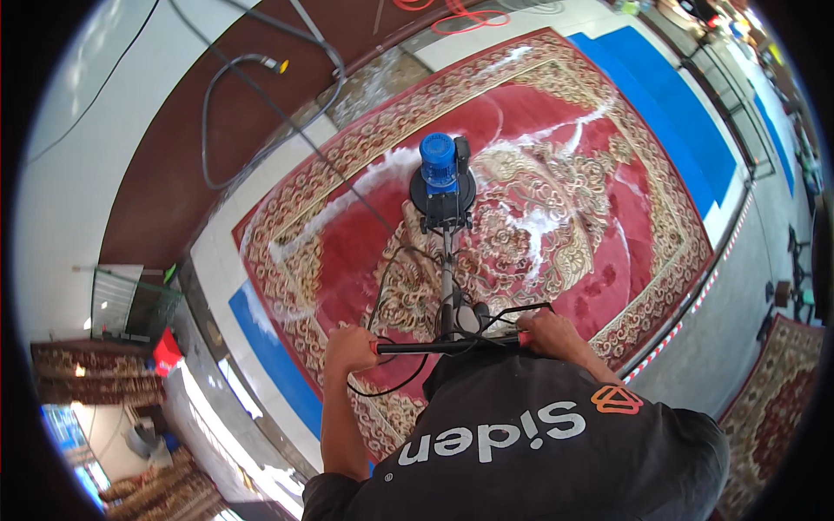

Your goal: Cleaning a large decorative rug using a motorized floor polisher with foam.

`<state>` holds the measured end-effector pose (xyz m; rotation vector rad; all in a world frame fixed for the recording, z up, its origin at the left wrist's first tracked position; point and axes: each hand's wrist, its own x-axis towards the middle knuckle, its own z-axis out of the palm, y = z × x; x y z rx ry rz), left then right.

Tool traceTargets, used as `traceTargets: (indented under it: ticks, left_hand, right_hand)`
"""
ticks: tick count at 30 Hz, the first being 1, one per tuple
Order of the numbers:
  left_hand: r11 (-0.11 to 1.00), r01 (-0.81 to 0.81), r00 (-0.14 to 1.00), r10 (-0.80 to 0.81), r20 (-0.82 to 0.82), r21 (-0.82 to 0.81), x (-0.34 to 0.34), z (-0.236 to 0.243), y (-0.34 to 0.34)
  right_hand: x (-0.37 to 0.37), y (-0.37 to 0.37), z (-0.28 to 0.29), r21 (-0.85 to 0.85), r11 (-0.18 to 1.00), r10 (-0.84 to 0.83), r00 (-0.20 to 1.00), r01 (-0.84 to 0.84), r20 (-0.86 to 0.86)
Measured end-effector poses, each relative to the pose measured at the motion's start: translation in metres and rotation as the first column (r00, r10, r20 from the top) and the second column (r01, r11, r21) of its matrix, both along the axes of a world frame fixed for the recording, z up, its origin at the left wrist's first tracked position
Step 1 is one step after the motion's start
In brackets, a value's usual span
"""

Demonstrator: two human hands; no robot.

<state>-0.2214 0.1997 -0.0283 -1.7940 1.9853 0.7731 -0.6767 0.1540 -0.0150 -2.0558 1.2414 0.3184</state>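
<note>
My left hand (pixel 352 347) is closed round the left end of a black handlebar (pixel 408 347), and my right hand (pixel 543 328) is closed on its right end, by a thin black lever. The bar tops the metal pole of a floor scrubbing machine (pixel 440 163) with a blue motor and round black base. The machine stands on a red carpet (pixel 625 252) with beige floral borders and medallion, streaked with white foam. Black cables loop around the pole and handlebar.
Blue mats (pixel 660 113) lie under the carpet's edges. A grey hose (pixel 208 130) hangs at upper left over a brown band; red hose (pixel 465 17) coils at top. A striped edge (pixel 730 234) runs along the right, with another rug (pixel 773 382) beyond; more rugs (pixel 95 378) sit lower left.
</note>
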Motion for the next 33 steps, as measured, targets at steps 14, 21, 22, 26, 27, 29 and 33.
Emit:
traceTargets:
  ticks: [14, 21, 22, 26, 27, 29, 33]
  left_hand:
    - [0.959, 0.28, 0.959, -0.279, -0.043, 0.032, -0.105, 0.006, -0.2]
    - [0.944, 0.329, 0.943, -0.329, -0.042, -0.011, -0.164, -0.007, -0.273]
    - [0.947, 0.321, 0.947, -0.321, -0.035, -0.006, -0.175, -0.007, -0.282]
    - [0.967, 0.255, 0.967, -0.255, -0.009, 0.005, -0.211, -0.028, -0.308]
    - [0.972, 0.234, 0.972, -0.234, 0.0, 0.012, -0.22, -0.037, -0.31]
    - [0.977, 0.211, 0.977, -0.211, -0.037, 0.005, -0.247, -0.04, -0.311]
    - [0.989, 0.143, 0.989, -0.142, -0.032, 0.033, -0.285, -0.071, -0.304]
  right_hand:
    - [-0.072, -0.028, -0.041, -0.183, 0.896, -0.41, 0.912, 0.405, 0.012]
    - [-0.131, -0.094, -0.049, -0.161, 0.896, -0.427, 0.903, 0.414, -0.052]
    - [-0.14, -0.107, -0.046, -0.138, 0.887, -0.449, 0.893, 0.44, -0.036]
    - [-0.179, -0.146, -0.057, -0.157, 0.916, -0.381, 0.922, 0.368, -0.063]
    - [-0.188, -0.152, -0.062, -0.157, 0.923, -0.365, 0.929, 0.352, -0.062]
    - [-0.217, -0.159, -0.087, -0.164, 0.93, -0.342, 0.938, 0.33, -0.051]
    - [-0.256, -0.182, -0.116, -0.148, 0.931, -0.34, 0.94, 0.333, -0.023]
